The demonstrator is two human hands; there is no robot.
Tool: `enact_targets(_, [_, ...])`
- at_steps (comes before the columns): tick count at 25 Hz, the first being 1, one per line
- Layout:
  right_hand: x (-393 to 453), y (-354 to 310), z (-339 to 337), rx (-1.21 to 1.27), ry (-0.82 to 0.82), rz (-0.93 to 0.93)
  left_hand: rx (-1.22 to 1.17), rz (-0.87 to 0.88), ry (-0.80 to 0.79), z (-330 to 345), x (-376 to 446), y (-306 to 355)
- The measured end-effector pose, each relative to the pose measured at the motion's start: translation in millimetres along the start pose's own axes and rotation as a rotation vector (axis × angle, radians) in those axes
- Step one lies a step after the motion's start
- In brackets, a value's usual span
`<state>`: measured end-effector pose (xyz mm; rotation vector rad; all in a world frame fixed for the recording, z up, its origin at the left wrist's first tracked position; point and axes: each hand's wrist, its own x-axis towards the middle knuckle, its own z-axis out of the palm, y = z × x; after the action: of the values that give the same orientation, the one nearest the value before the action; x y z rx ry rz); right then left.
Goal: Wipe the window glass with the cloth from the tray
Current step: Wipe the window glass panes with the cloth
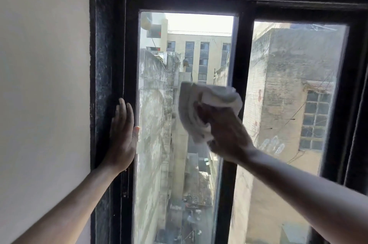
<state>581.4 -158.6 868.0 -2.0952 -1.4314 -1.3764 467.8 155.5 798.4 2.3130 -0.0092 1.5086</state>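
Observation:
A black-framed window fills the view, with a left glass pane and a right glass pane. My right hand grips a bunched white cloth and holds it against the right side of the left pane, at mid height. The cloth is blurred. My left hand lies flat with straight fingers on the black frame at the left pane's left edge, its thumb reaching onto the glass. The tray is out of view.
A plain white wall runs along the left of the window. A black centre post separates the two panes. Through the streaked glass I see weathered buildings and a narrow alley far below.

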Motion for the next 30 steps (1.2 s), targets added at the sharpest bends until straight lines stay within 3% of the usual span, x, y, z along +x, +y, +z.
enact_targets(2, [39, 8, -14, -0.138, 0.265, 0.147, 0.004, -0.006, 0.023, 1, 1, -3])
enact_targets(3, [27, -6, -3, -0.101, 0.280, 0.230, 0.000, -0.006, 0.025, 2, 0, -3])
enact_targets(4, [1, -26, 16, -0.105, 0.182, 0.251, -0.005, -0.003, 0.023, 3, 0, -3])
enact_targets(6, [-88, -57, 30, -0.120, -0.152, 0.055, -0.004, 0.000, 0.002, 1, 1, -3])
enact_targets(8, [-104, -32, 4, -0.070, -0.369, -0.088, 0.009, -0.016, 0.002, 0, 2, 1])
enact_targets(9, [-77, -10, -18, -0.088, -0.321, -0.107, 0.019, -0.026, 0.008, 0, 2, 2])
enact_targets(13, [53, 17, -74, -0.245, 0.080, 0.173, 0.025, 0.026, 0.013, -1, 1, 1])
enact_targets(14, [44, 8, -65, -0.263, 0.078, 0.186, 0.020, 0.038, -0.002, -4, 1, -1])
enact_targets(16, [-10, -16, -54, -0.269, -0.074, 0.071, -0.003, 0.040, -0.026, -9, 1, -1])
enact_targets(18, [-24, -8, -76, -0.291, -0.178, -0.036, -0.009, 0.034, -0.048, -10, 2, 3])
enact_targets(21, [24, 12, -85, -0.264, -0.089, 0.101, -0.016, 0.043, -0.006, -5, 2, 2])
enact_targets(23, [3, -10, -63, -0.239, -0.067, 0.146, -0.036, -0.009, -0.008, -8, -3, 4])
enact_targets(25, [-68, -42, -41, -0.230, -0.300, 0.069, 0.016, -0.042, 0.014, -13, -3, 19])
enact_targets(27, [-117, -54, -45, -0.222, -0.467, 0.038, 0.134, 0.110, 0.010, -9, 5, 51])
enact_targets(30, [-133, -36, -56, -0.141, -0.285, 0.232, 0.288, 0.408, -0.265, 13, 24, 115])
